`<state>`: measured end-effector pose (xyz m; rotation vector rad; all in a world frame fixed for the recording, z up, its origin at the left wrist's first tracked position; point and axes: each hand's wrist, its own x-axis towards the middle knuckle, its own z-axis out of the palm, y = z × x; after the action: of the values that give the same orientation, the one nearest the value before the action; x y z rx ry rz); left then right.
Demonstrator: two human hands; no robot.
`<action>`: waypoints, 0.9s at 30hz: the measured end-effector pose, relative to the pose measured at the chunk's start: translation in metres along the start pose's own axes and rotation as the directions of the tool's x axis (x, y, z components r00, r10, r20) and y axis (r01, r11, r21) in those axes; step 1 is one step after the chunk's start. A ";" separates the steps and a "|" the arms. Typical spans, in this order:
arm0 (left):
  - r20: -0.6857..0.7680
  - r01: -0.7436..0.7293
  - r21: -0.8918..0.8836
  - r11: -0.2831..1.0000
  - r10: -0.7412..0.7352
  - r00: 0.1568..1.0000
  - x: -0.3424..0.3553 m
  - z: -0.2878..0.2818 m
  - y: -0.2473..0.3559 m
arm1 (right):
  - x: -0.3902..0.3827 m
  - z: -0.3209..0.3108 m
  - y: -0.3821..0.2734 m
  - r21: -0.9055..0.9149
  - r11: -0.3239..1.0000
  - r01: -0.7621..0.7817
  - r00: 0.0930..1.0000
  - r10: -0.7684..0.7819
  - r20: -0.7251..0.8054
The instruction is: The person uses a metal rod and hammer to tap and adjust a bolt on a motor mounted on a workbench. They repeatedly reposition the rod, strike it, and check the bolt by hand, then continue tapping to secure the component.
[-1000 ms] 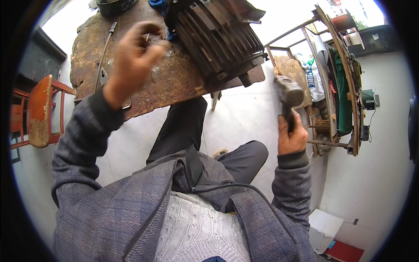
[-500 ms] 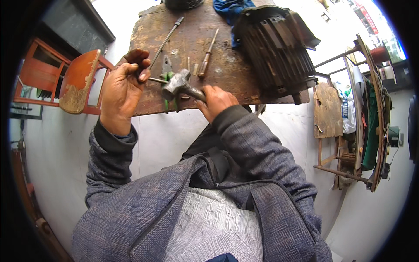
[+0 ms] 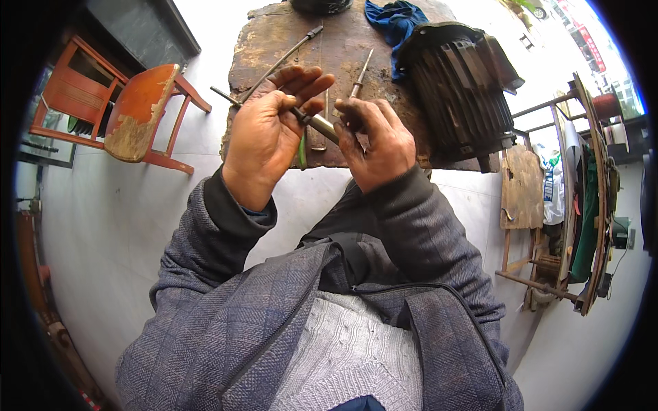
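Observation:
Between my hands is a grey metal cylinder with a narrower dark end, tilted down to the right. My left hand has its thumb against the dark end, its other fingers stretched out behind. My right hand has its fingers curled around the cylinder's other end, which they hide. Below the cylinder, a green plier handle shows at the table's near edge. A screwdriver lies beyond my right hand. The hammer cannot be made out.
A black finned motor housing stands on the wooden table at right, a blue cloth behind it. A long T-handle wrench lies at left, its crossbar overhanging the edge. An orange chair stands left, a wooden rack right.
The hammer has left my right hand, whose fingers now curl around the metal cylinder. Both hands have come closer together. The view has shifted left, so the table sits further right.

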<state>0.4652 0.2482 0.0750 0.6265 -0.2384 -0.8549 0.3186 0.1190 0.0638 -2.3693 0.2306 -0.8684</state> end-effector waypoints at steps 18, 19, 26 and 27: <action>0.215 0.033 0.385 0.922 -0.124 0.969 -0.009 0.073 -0.056 | -0.101 -0.084 0.014 0.621 0.726 -0.296 0.826 0.521 -0.216; 0.250 0.003 0.423 0.906 -0.120 0.961 -0.005 0.074 -0.056 | -0.108 -0.090 0.020 0.603 0.734 -0.314 0.804 0.543 -0.243; 0.491 -0.345 0.717 0.606 -0.087 0.867 0.027 0.094 -0.090 | -0.142 -0.127 0.073 0.590 0.680 -0.435 0.565 0.716 -0.409; 0.523 -0.403 0.742 0.536 -0.086 0.848 0.037 0.097 -0.098 | -0.142 -0.128 0.077 0.582 0.689 -0.432 0.556 0.712 -0.429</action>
<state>0.3847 0.1313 0.0917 1.2548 -1.2529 -0.6604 0.1306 0.0455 0.0203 -1.3493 0.9642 -1.1843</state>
